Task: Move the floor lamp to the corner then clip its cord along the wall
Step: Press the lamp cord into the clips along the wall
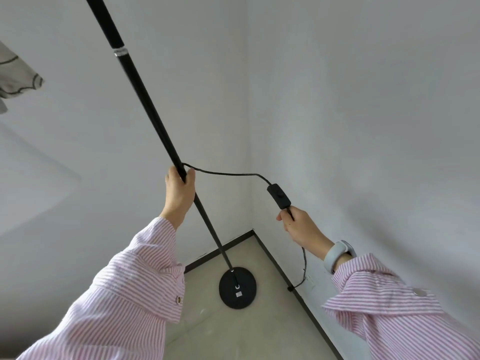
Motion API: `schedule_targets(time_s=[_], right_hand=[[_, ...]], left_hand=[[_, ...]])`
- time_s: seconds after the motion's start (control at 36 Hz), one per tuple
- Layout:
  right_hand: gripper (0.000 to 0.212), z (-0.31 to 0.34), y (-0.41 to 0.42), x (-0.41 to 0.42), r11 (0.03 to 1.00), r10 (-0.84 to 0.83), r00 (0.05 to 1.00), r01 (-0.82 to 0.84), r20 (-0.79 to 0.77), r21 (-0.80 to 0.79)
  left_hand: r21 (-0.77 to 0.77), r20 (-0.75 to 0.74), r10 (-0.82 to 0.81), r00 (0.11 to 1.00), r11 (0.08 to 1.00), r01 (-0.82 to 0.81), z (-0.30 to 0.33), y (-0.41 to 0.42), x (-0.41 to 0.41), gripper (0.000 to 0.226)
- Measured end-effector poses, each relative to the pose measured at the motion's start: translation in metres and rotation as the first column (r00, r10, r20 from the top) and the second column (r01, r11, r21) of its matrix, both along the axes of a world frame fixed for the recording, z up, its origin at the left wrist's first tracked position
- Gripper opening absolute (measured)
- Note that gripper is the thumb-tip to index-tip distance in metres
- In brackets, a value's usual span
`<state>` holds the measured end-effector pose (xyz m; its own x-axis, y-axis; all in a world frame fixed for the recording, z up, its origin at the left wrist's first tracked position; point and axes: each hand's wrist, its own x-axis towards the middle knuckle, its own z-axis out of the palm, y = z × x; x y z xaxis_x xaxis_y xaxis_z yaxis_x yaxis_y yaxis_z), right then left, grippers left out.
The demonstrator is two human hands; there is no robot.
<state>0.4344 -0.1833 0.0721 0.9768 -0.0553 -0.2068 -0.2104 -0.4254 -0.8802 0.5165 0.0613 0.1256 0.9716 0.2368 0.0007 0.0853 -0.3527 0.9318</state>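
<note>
LAMP: tall black metal floor lamp (155, 126), round base (237, 287) on floor at corner | LEFT: left hand (179, 193) closed around rigid pole mid-height | RIGHT: right hand (301, 227) pinching limp black cord (228, 173) just below inline switch (279, 196) | HANDLING: probably bottom-heavy; grip pole, guide slack cord.

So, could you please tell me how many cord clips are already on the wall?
1 visible: a small black clip holds the cord at the baseboard of the right-hand wall, below the right hand. Others may be hidden behind the sleeve.

1 head-worn wide-angle view looks steeply down into a room corner (251, 231), hands close below.
</note>
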Motion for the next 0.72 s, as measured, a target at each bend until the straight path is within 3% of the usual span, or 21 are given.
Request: schedule_targets(time_s=[0.08,0.17,0.22,0.28,0.33,0.39,0.47,0.56,0.61,0.72], right_hand=[[0.023,0.003,-0.005,-0.002,1.0,-0.019,1.0,0.019,0.011,-0.002],[0.024,0.004,-0.013,-0.006,0.998,-0.063,0.998,0.063,0.008,0.002],[0.02,0.005,-0.02,-0.009,0.997,-0.07,0.997,0.071,0.011,-0.026],[0.015,0.007,-0.027,-0.013,0.994,-0.061,0.998,0.063,0.023,-0.088],[0.013,0.009,-0.036,-0.019,0.991,-0.051,0.997,0.057,0.051,-0.123],[0.012,0.013,-0.044,-0.026,0.991,-0.057,0.994,0.069,0.098,-0.117],[0.013,0.021,-0.059,-0.04,0.991,-0.118,0.98,0.127,0.158,-0.047],[0.01,0.027,-0.08,-0.058,0.978,-0.206,0.965,0.196,0.165,0.075],[0.008,0.029,-0.096,-0.072,0.962,-0.263,0.951,0.245,0.162,0.122],[0.015,0.027,-0.123,-0.101,0.937,-0.323,0.938,0.3,0.123,0.177]], left_hand=[[0.094,-0.122,0.078,0.989,0.993,-0.067,-0.015,0.001,-0.022,0.051],[0.177,-0.022,0.116,0.993,0.978,-0.11,-0.034,-0.011,-0.057,0.036],[0.261,0.011,0.01,1.0,0.965,-0.012,-0.043,-0.025,-0.072,0.021],[0.372,0.019,-0.182,0.983,0.914,0.162,-0.048,-0.04,-0.077,0.023],[0.564,0.097,-0.335,0.937,0.794,0.226,-0.048,-0.05,-0.071,0.038],[0.759,0.161,-0.419,0.893,0.631,0.16,-0.044,-0.058,-0.059,0.057],[0.925,0.035,-0.508,0.861,0.343,0.164,-0.04,-0.069,-0.041,0.072],[0.969,-0.13,-0.528,0.84,0.112,0.22,-0.05,-0.079,-0.033,0.067],[0.955,-0.171,-0.563,0.809,0.109,0.277,-0.055,-0.089,-0.034,0.055],[0.901,-0.087,-0.634,0.768,0.278,0.332,-0.056,-0.116,-0.044,0.031]])
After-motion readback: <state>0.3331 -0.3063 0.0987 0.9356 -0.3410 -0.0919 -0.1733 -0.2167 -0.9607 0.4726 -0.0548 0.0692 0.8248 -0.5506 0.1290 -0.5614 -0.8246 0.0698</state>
